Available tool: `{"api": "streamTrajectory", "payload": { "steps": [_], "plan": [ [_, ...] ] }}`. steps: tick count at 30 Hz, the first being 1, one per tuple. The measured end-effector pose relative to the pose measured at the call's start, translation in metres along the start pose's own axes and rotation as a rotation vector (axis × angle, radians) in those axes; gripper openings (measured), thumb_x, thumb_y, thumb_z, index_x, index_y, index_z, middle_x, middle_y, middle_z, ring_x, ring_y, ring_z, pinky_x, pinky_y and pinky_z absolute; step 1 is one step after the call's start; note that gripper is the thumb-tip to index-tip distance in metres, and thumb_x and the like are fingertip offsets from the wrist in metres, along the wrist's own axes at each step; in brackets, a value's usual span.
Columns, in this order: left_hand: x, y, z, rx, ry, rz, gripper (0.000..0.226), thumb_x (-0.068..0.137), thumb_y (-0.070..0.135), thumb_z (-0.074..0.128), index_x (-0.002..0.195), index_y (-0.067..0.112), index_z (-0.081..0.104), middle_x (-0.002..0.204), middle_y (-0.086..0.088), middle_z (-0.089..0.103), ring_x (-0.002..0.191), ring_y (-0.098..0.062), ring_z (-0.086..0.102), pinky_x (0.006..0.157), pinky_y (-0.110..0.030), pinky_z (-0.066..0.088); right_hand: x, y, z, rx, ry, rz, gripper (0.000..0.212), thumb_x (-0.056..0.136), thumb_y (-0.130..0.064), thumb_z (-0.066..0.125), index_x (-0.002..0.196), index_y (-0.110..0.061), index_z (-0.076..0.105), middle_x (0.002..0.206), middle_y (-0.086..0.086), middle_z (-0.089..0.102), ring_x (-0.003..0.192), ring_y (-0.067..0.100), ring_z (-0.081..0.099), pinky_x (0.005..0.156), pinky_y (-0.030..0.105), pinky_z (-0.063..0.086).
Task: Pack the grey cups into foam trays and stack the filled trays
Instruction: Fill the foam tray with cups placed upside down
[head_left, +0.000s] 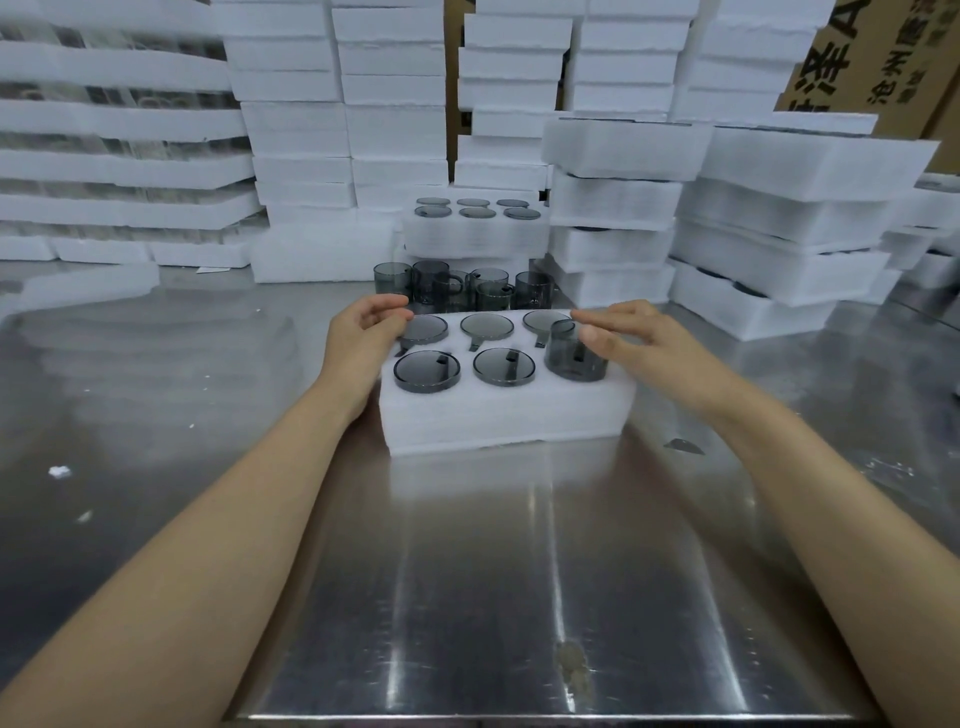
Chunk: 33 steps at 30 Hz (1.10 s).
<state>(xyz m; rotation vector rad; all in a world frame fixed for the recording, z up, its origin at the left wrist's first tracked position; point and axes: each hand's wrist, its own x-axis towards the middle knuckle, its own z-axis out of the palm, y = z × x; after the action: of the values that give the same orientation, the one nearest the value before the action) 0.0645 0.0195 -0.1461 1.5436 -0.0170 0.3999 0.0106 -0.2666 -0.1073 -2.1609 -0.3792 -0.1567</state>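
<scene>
A white foam tray (509, 415) lies on the steel table in front of me. Five grey cups sit sunk in its holes, such as the front-left cup (427, 370). The front-right grey cup (574, 358) stands partly out of its hole. My right hand (649, 338) is over that cup, thumb against its side and fingers stretched out. My left hand (363, 332) rests at the tray's far left corner with fingers loosely curled and holds nothing. Several loose grey cups (467, 286) stand just behind the tray.
Another filled tray (475, 234) sits on a short stack behind the loose cups. Tall stacks of foam trays (613, 197) wall in the back and both sides. Cardboard boxes (872, 57) stand at the back right. The steel table (519, 597) stretches toward me.
</scene>
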Motion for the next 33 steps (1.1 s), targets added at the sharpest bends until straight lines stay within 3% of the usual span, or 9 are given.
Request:
{"api": "streamTrajectory", "payload": {
  "steps": [5, 7, 9, 13, 20, 23, 26, 30, 33],
  "plan": [
    [-0.001, 0.0, 0.001, -0.007, -0.001, -0.003, 0.015, 0.088, 0.006, 0.062, 0.097, 0.018, 0.066, 0.089, 0.003, 0.067, 0.085, -0.011, 0.062, 0.083, -0.026, 0.05, -0.001, 0.003, 0.001, 0.025, -0.065, 0.056, 0.048, 0.069, -0.051, 0.071, 0.114, -0.036, 0.066, 0.132, -0.01, 0.05, 0.128, 0.0, 0.042, 0.11, 0.024, 0.028],
    [-0.001, 0.0, 0.001, -0.003, 0.0, -0.003, 0.015, 0.089, 0.007, 0.062, 0.1, 0.017, 0.066, 0.09, 0.003, 0.067, 0.085, -0.011, 0.062, 0.083, -0.026, 0.051, 0.0, 0.006, 0.001, 0.016, -0.092, 0.071, 0.042, 0.072, -0.044, 0.075, 0.112, -0.035, 0.067, 0.133, -0.014, 0.048, 0.124, -0.005, 0.042, 0.104, 0.015, 0.028],
    [-0.002, 0.001, 0.001, -0.011, 0.006, -0.008, 0.014, 0.089, 0.007, 0.062, 0.1, 0.017, 0.066, 0.089, 0.003, 0.066, 0.084, -0.01, 0.062, 0.082, -0.024, 0.051, 0.001, 0.007, 0.001, -0.004, -0.114, 0.087, 0.042, 0.069, -0.046, 0.076, 0.11, -0.037, 0.067, 0.132, -0.018, 0.044, 0.117, -0.012, 0.041, 0.093, 0.008, 0.024],
    [-0.003, 0.002, 0.003, -0.012, 0.014, -0.015, 0.015, 0.09, 0.007, 0.061, 0.101, 0.015, 0.065, 0.088, 0.004, 0.065, 0.083, -0.01, 0.061, 0.08, -0.024, 0.05, 0.006, 0.006, -0.002, -0.082, -0.146, 0.097, 0.04, 0.072, -0.045, 0.076, 0.11, -0.039, 0.066, 0.138, -0.016, 0.04, 0.126, -0.004, 0.036, 0.103, 0.018, 0.019],
    [-0.005, 0.003, 0.003, -0.014, 0.016, -0.021, 0.019, 0.09, 0.006, 0.06, 0.107, 0.011, 0.065, 0.089, 0.002, 0.066, 0.083, -0.012, 0.061, 0.078, -0.024, 0.05, 0.007, 0.009, 0.0, -0.033, -0.146, 0.106, 0.059, 0.052, -0.06, 0.074, 0.107, -0.041, 0.067, 0.138, -0.016, 0.045, 0.131, -0.001, 0.036, 0.112, 0.024, 0.022],
    [-0.006, 0.004, 0.003, -0.012, 0.018, -0.034, 0.019, 0.09, 0.005, 0.06, 0.107, 0.011, 0.065, 0.09, 0.001, 0.066, 0.086, -0.015, 0.061, 0.081, -0.027, 0.051, 0.007, 0.012, 0.003, 0.037, -0.14, 0.082, 0.053, 0.056, -0.056, 0.074, 0.106, -0.039, 0.067, 0.132, -0.019, 0.049, 0.128, -0.002, 0.039, 0.103, 0.016, 0.026],
    [-0.005, 0.003, 0.003, 0.016, 0.014, -0.018, 0.032, 0.089, 0.002, 0.057, 0.12, 0.01, 0.059, 0.094, 0.005, 0.065, 0.089, -0.012, 0.062, 0.08, -0.022, 0.05, 0.007, 0.017, 0.004, 0.082, -0.131, 0.064, 0.048, 0.06, -0.054, 0.074, 0.105, -0.039, 0.068, 0.129, -0.023, 0.05, 0.124, -0.004, 0.041, 0.088, 0.007, 0.029],
    [0.0, 0.006, 0.001, 0.163, 0.089, -0.034, 0.061, 0.085, 0.01, 0.062, 0.14, 0.018, 0.036, 0.12, 0.003, 0.049, 0.101, -0.009, 0.055, 0.076, -0.018, 0.046, 0.004, 0.027, 0.005, 0.219, -0.1, 0.062, 0.037, 0.074, -0.053, 0.067, 0.11, -0.043, 0.069, 0.13, -0.022, 0.052, 0.12, -0.007, 0.048, 0.095, 0.013, 0.034],
    [0.004, 0.008, -0.002, 0.371, 0.123, -0.123, 0.063, 0.083, 0.026, 0.065, 0.138, 0.014, 0.036, 0.123, -0.002, 0.047, 0.106, -0.019, 0.053, 0.082, -0.028, 0.041, 0.01, 0.037, 0.007, 0.375, 0.168, 0.154, 0.027, 0.092, -0.037, 0.059, 0.119, -0.034, 0.063, 0.106, -0.01, 0.067, 0.097, 0.004, 0.063, 0.094, 0.024, 0.045]
  ]
}}
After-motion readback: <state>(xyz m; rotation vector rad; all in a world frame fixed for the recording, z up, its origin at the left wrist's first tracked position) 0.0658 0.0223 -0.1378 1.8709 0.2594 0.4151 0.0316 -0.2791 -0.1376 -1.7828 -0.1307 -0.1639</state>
